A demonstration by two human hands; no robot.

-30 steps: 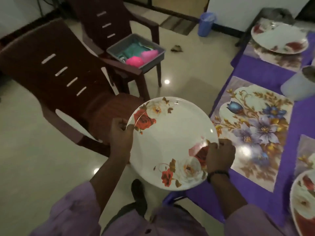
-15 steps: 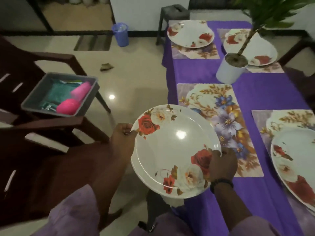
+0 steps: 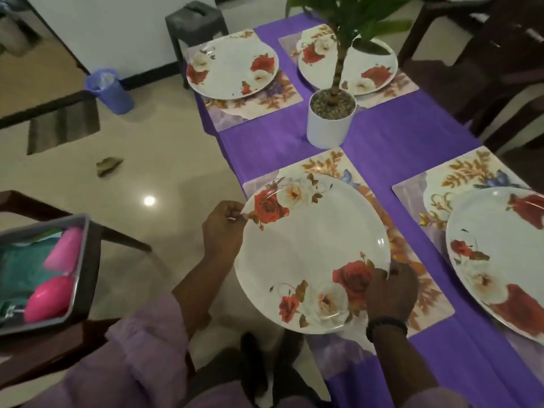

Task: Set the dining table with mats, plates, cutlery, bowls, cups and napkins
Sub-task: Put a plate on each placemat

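Note:
A white plate with red and white roses (image 3: 315, 251) hangs over the near-left floral mat (image 3: 412, 260), partly past the table's left edge. My left hand (image 3: 223, 231) pinches its left rim and my right hand (image 3: 388, 290) grips its near-right rim. Three more rose plates lie on mats: one at the far left (image 3: 232, 67), one at the far right (image 3: 353, 66) behind the plant, one at the near right (image 3: 500, 260). The table wears a purple cloth (image 3: 265, 139).
A white pot with a green plant (image 3: 331, 119) stands mid-table. At the left, a grey tray (image 3: 85, 266) on a dark chair holds pink cups (image 3: 50, 298) and green cloth. A blue bin (image 3: 109, 91), a dark stool (image 3: 195, 19) and dark chairs (image 3: 471, 69) surround the table.
Both hands have carried the plate to the right, from over the floor to above the near-left mat. The view has swung toward the table.

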